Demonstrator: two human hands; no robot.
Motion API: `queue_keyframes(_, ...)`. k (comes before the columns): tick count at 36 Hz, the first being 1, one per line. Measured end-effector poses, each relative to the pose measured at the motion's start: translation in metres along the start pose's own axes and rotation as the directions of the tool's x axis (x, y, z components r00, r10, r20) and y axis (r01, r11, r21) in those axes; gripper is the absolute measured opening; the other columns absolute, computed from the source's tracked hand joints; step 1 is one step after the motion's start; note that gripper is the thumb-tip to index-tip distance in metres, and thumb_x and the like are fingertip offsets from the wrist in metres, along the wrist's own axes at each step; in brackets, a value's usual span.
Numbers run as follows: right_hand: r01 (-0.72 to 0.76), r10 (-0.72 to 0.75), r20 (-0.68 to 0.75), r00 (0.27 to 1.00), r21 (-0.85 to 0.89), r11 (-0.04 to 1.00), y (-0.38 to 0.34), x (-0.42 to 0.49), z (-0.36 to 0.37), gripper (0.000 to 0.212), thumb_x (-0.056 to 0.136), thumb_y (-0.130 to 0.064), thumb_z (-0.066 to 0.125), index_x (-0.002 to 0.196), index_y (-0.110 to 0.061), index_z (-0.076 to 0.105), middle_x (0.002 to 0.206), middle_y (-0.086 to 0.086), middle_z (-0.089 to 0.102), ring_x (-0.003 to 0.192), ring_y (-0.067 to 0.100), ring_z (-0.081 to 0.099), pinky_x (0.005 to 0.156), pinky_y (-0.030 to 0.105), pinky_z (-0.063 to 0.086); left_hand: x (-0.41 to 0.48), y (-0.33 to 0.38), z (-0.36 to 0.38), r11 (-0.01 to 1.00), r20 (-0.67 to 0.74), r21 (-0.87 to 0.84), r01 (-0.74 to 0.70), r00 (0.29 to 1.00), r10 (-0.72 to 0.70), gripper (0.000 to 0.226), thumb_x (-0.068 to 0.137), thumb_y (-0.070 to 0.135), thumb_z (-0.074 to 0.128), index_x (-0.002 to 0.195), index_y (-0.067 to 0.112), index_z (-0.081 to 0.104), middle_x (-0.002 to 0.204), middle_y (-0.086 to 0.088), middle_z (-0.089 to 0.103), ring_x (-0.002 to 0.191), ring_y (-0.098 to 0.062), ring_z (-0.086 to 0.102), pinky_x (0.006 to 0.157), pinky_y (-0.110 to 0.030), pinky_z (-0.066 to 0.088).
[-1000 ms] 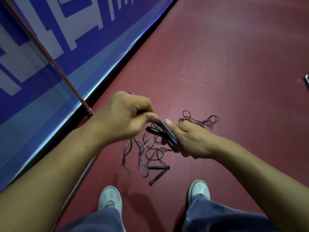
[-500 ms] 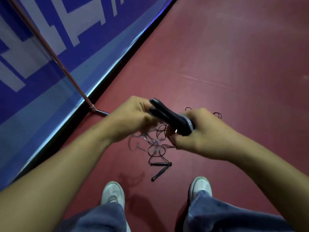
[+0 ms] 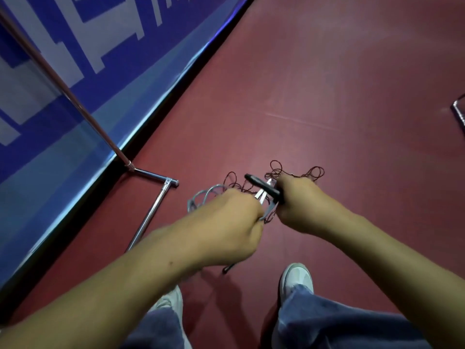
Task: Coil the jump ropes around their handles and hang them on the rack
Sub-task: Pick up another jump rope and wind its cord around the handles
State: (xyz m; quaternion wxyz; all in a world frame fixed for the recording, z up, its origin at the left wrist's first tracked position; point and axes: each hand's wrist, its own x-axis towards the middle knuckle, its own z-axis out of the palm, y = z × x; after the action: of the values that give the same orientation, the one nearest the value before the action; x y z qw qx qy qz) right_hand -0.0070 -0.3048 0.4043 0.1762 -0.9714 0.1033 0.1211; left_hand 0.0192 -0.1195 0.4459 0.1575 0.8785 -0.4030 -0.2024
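jump rope handles (image 3: 262, 185), black, sit mid-frame clamped in the right hand (image 3: 302, 205). the left hand (image 3: 226, 222), just beside it, is curled round grey cord (image 3: 208, 191); more loops lie on the red floor (image 3: 327, 96) beyond.

Standing on red floor (image 3: 327, 96) in white shoes (image 3: 298, 277) and blue jeans (image 3: 327, 323). Facing a blue banner (image 3: 75, 109) slanting along the left. Glimpsing a metal piece (image 3: 459, 114) at right edge.

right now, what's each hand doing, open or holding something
Left hand: closed, fingers pinching the rope cord.
Right hand: closed, gripping the black handles.
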Motion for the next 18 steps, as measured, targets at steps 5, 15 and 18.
queue_keyframes(5,0.149,-0.132,0.113,0.985,-0.157,0.976,-0.009,-0.002,0.018,0.013,0.077,-0.015,0.051,0.088,-0.019,0.046,0.079,0.005,0.054,0.066,0.029,0.051,0.055,0.034,0.042,0.006,0.0,-0.013,0.982,-0.08,0.144,-0.125,0.987,0.138,0.034,0.093,0.021,0.052,0.061,0.017,0.042,0.059,0.002,0.043,0.051,-0.015,0.042,0.052,-0.033,0.035)
queue_keyframes(15,0.342,-0.353,0.099,0.93,0.112,0.933,-0.044,-0.037,-0.01,0.016,0.079,-0.029,0.068,0.078,-0.017,0.058,0.067,0.003,0.061,0.062,0.023,0.059,0.06,0.045,0.053,0.02,-0.057,-0.038,0.952,-0.295,-0.268,-0.149,0.953,0.066,0.023,0.077,0.038,0.085,0.068,0.02,0.075,0.05,0.003,0.058,0.047,-0.006,0.047,0.049,-0.031,0.04)
queue_keyframes(18,0.284,-0.298,0.04,0.954,0.205,0.937,-0.047,-0.041,-0.023,0.014,0.079,-0.028,0.071,0.081,-0.018,0.062,0.069,0.003,0.064,0.063,0.023,0.06,0.063,0.045,0.054,0.024,-0.062,-0.03,0.892,-0.217,-0.438,-0.112,0.976,0.016,0.036,0.08,0.046,0.081,0.065,0.015,0.072,0.051,-0.004,0.05,0.05,-0.01,0.04,0.048,-0.031,0.032)
